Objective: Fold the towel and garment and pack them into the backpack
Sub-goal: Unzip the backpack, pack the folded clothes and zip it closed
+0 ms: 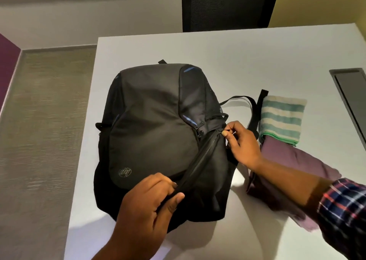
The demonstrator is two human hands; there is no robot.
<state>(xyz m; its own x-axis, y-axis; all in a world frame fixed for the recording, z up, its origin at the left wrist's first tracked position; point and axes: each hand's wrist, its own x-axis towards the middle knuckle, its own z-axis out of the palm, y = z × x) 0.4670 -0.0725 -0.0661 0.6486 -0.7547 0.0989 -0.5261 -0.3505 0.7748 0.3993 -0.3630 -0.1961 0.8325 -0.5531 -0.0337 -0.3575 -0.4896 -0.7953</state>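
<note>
A black backpack (154,133) lies flat on the white table (247,57), front panel up. My left hand (150,204) pinches the fabric at the near end of its zipper line. My right hand (243,141) grips the zipper pull (225,131) at the zipper's far end, on the bag's right side. To the right of the bag lies a folded towel (281,119) with teal and cream stripes. It rests on a folded purple garment (293,160), which my right forearm partly covers.
A black chair back (227,4) stands behind the table's far edge. A dark rectangular panel (350,93) is set into the table at the right. The table's left edge drops to a beige floor (45,121). One backpack strap (255,109) loops out beside the towel.
</note>
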